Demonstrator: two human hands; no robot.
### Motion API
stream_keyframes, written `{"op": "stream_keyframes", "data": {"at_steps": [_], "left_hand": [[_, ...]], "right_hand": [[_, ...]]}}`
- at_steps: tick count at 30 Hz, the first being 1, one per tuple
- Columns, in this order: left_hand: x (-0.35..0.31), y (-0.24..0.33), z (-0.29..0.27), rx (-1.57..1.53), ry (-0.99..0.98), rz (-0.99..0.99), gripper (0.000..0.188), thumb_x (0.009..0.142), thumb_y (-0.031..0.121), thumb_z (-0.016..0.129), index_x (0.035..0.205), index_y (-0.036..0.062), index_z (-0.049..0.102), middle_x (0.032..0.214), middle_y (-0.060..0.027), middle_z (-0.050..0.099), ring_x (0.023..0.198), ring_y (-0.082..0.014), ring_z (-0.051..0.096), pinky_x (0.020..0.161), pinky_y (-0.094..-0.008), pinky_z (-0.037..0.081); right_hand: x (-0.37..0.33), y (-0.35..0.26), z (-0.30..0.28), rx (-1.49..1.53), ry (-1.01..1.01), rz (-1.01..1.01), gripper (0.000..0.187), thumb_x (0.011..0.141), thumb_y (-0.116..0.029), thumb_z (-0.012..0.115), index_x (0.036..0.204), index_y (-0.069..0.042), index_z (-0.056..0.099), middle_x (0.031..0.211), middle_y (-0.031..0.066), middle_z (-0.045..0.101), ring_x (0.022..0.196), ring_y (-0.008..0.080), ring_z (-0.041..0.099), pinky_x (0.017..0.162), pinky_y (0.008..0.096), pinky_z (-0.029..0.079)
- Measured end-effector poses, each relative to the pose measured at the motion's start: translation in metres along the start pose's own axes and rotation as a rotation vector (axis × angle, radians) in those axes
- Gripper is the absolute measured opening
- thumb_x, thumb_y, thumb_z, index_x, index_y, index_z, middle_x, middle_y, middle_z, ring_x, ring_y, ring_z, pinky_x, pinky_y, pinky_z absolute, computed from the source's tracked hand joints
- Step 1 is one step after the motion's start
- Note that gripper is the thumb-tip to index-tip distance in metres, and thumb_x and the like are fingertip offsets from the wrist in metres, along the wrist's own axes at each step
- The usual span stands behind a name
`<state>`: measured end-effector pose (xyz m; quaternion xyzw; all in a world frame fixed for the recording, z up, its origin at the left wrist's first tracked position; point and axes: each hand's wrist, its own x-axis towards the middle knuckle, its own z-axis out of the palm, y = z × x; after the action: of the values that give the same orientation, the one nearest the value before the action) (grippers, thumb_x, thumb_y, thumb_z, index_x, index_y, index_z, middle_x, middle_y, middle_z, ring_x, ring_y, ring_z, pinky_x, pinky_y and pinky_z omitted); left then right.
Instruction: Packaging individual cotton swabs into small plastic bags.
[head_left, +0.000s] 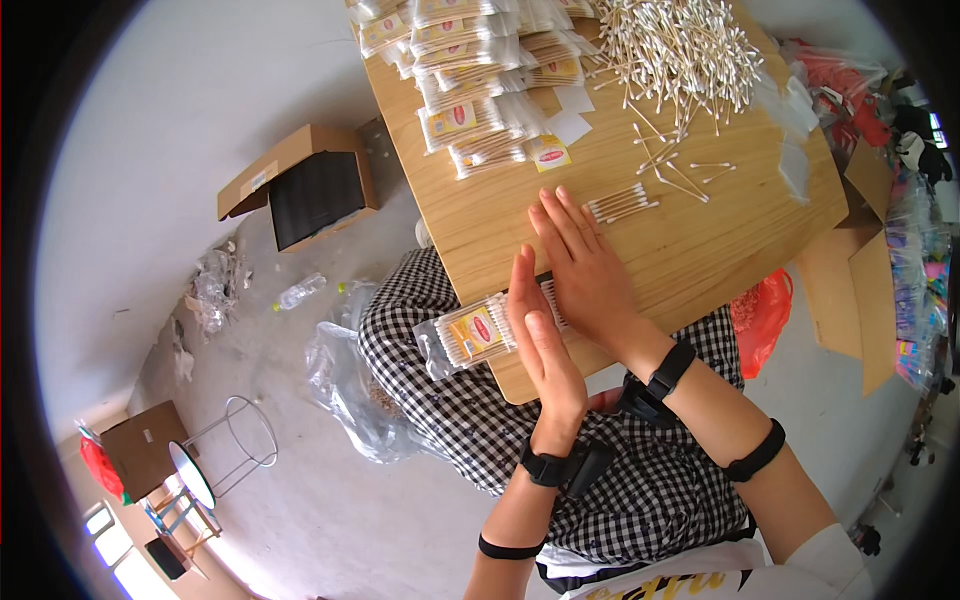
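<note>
Wooden table [700, 240], with a bag of cotton swabs [480, 330] jutting past its near left edge. Beside that edge, at the bag's right end, left hand [548, 345] and right hand [597, 290] flat, fingers straight, closed around nothing.

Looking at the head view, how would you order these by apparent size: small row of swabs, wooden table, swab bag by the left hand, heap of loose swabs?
1. Wooden table
2. Heap of loose swabs
3. Swab bag, partly hidden by the left hand
4. Small row of swabs
</note>
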<state>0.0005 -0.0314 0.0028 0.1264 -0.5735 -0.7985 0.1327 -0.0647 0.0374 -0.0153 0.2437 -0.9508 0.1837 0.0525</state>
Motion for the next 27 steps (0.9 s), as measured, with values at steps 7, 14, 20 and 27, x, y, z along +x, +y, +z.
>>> {"op": "stream_keyframes", "data": {"at_steps": [7,14,20,27], "left_hand": [[0.036,0.049,-0.062,0.792,0.39,0.143,0.041,0.101,0.03,0.042,0.124,-0.0022,0.05,0.128,-0.019,0.053,0.118,-0.0286,0.05,0.098,-0.0397,0.039],[0.046,0.028,-0.069,1.177,0.373,-0.221,0.046,0.099,0.038,0.046,0.085,-0.0009,0.067,0.066,-0.0169,0.062,0.061,-0.0324,0.061,0.058,-0.0417,0.046],[0.05,0.015,-0.078,0.955,0.319,-0.271,0.045,0.099,0.034,0.048,0.086,-0.005,0.068,0.063,-0.0151,0.061,0.054,-0.0201,0.053,0.055,-0.0354,0.043],[0.049,0.009,-0.082,0.702,0.291,-0.248,0.045,0.101,0.029,0.047,0.084,-0.0081,0.065,0.062,-0.0068,0.058,0.056,-0.0098,0.047,0.053,-0.0305,0.04]], "right_hand": [[0.002,0.0,-0.002,-0.019,-0.004,-0.017,0.056,0.086,-0.002,0.043,0.141,0.004,0.033,0.15,0.0199,0.03,0.142,0.0312,0.024,0.117,0.0441,0.022],[0.009,-0.015,-0.001,0.013,-0.012,-0.06,0.055,0.086,-0.001,0.044,0.14,0.006,0.034,0.149,0.0215,0.032,0.141,0.0323,0.028,0.116,0.045,0.024],[0.01,-0.017,0.0,-0.034,-0.007,-0.056,0.054,0.087,-0.002,0.045,0.139,0.007,0.035,0.148,0.0225,0.033,0.14,0.0326,0.029,0.115,0.0444,0.027],[0.015,-0.034,0.004,0.026,-0.036,-0.056,0.053,0.088,-0.002,0.044,0.14,0.007,0.034,0.149,0.021,0.033,0.141,0.0314,0.029,0.115,0.0439,0.027]]}}
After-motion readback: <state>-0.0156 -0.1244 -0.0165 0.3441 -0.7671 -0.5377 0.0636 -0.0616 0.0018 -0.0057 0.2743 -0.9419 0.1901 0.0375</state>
